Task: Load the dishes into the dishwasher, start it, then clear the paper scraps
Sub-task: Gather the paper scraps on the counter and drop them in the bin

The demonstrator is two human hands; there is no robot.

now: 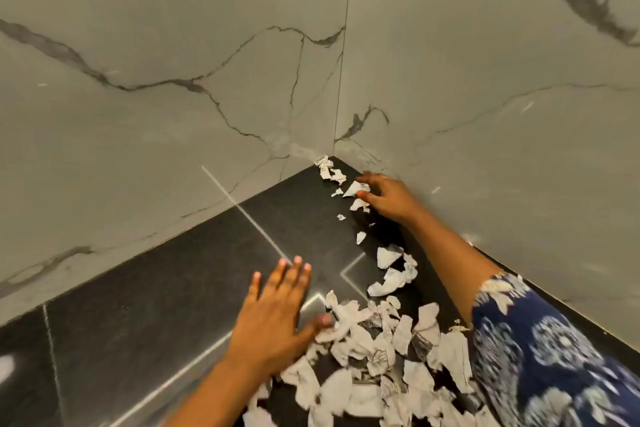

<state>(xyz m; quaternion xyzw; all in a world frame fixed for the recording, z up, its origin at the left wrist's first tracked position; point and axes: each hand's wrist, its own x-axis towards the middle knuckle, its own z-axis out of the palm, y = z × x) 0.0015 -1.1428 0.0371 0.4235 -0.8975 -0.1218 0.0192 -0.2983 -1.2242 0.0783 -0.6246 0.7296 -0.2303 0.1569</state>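
Torn newspaper scraps lie on a black stone countertop point(173, 288) that runs into a corner. A big pile of scraps point(374, 357) spreads near me. A smaller cluster of scraps point(330, 170) sits deep in the corner. My left hand point(277, 315) lies flat with straight fingers, its thumb against the edge of the big pile. My right hand point(388, 196) reaches into the corner with fingers curved over a white triangular scrap point(355, 189); thumb and fingertips touch it.
Grey marble-patterned walls point(173, 80) close the corner on the left and right. More loose scraps point(391, 270) trail along the right wall under my right forearm. My blue patterned sleeve point(554, 357) covers the lower right.
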